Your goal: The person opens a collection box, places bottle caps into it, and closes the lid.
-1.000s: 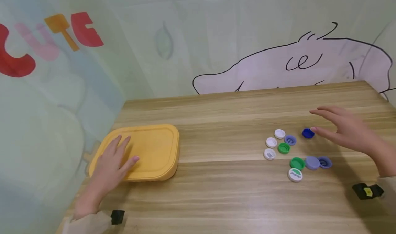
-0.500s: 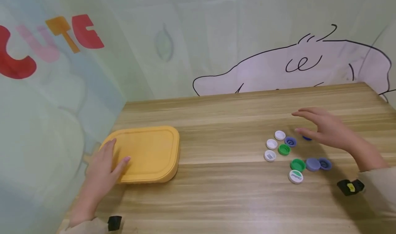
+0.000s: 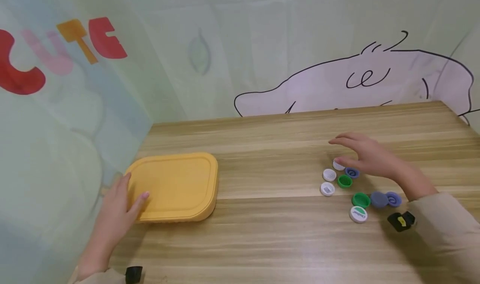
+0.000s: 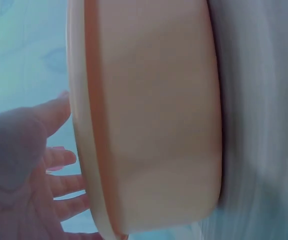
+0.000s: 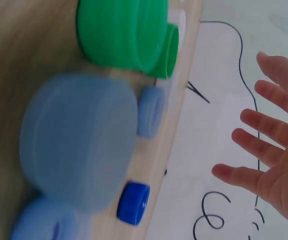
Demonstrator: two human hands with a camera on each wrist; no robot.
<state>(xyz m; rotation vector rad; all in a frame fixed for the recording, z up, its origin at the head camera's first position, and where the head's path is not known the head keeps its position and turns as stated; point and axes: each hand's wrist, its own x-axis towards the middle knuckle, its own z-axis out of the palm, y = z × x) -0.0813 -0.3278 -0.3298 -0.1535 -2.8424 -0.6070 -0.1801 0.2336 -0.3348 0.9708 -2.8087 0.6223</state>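
Note:
A yellow lidded plastic box [image 3: 176, 184] stands at the left of the table, and its side wall [image 4: 159, 120] fills much of the left wrist view. At its left edge is my left hand [image 3: 114, 209], fingers extended and thumb over the lid's corner. Several bottle caps lie on the right: white caps [image 3: 329, 175], green caps [image 3: 361, 199] and light-purple caps [image 3: 379, 199]. My right hand [image 3: 369, 157] hovers over the rear caps with fingers spread and nothing held, partly covering a white one. A dark blue cap [image 5: 133, 202] shows in the right wrist view; the hand hides it from the head view.
The wood-grain table [image 3: 262, 234] runs back to a printed cloth backdrop [image 3: 262, 46] with a line drawing. Another cloth with coloured letters [image 3: 106, 38] hangs along the left side. A printed white cap [image 3: 358, 214] lies nearest the front.
My right hand has moved left, from beside the dark blue cap to over the rear caps. My left hand has slid left and down from over the lid to the box's left edge.

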